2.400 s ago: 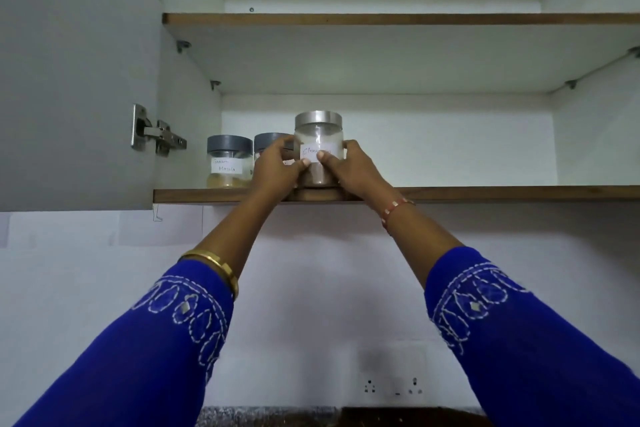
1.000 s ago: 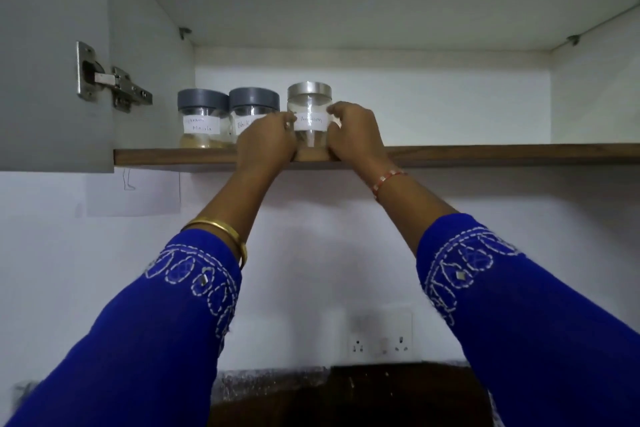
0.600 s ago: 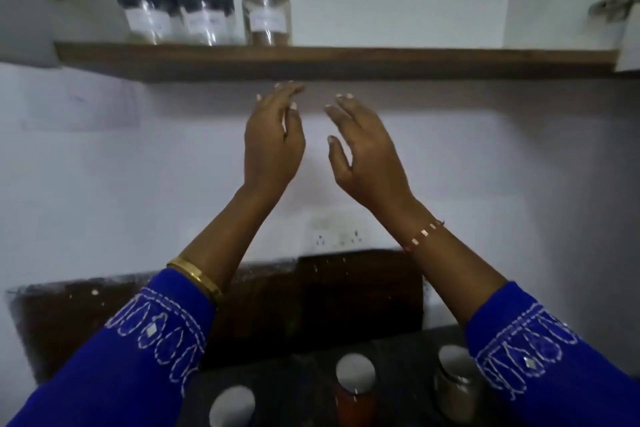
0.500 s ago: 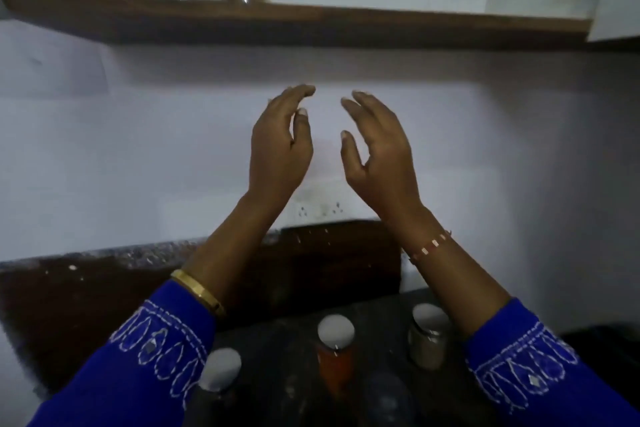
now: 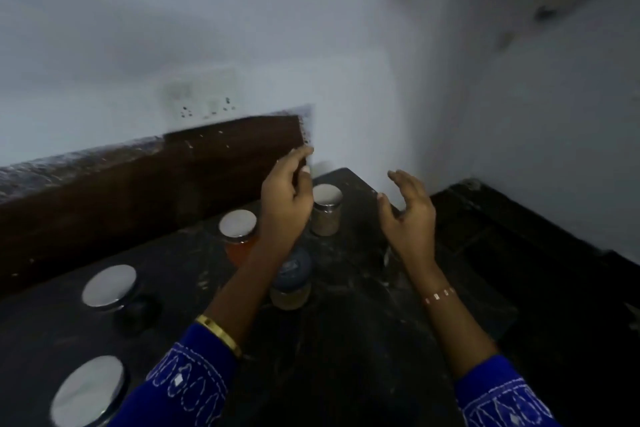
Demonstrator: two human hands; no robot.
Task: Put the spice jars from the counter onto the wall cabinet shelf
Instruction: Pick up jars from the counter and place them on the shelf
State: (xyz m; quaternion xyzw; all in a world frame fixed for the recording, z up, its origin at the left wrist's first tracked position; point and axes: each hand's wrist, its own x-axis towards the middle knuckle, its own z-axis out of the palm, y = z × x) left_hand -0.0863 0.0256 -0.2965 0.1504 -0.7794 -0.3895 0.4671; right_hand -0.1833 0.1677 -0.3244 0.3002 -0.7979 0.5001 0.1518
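Several spice jars stand on the dark counter point(image 5: 346, 350). A steel-lidded jar of pale powder point(image 5: 325, 210) sits at the back, just right of my left hand point(image 5: 287, 199). A steel-lidded jar of orange powder point(image 5: 238, 232) stands left of that hand. A grey-lidded jar point(image 5: 292, 282) sits partly hidden under my left forearm. Two more steel-lidded jars point(image 5: 109, 286) point(image 5: 86, 392) are at the left. My right hand point(image 5: 410, 218) hovers open over the counter's right part. Both hands are empty, fingers apart. The cabinet shelf is out of view.
A white wall with a socket plate point(image 5: 204, 97) rises behind a dark brown backsplash point(image 5: 138, 184). The counter ends at the right in a step down to a lower black surface point(image 5: 536, 253) in the corner.
Both hands let go of the steel-lidded jar on the shelf and came down empty. The view swung from the cabinet down to the counter and its jars.
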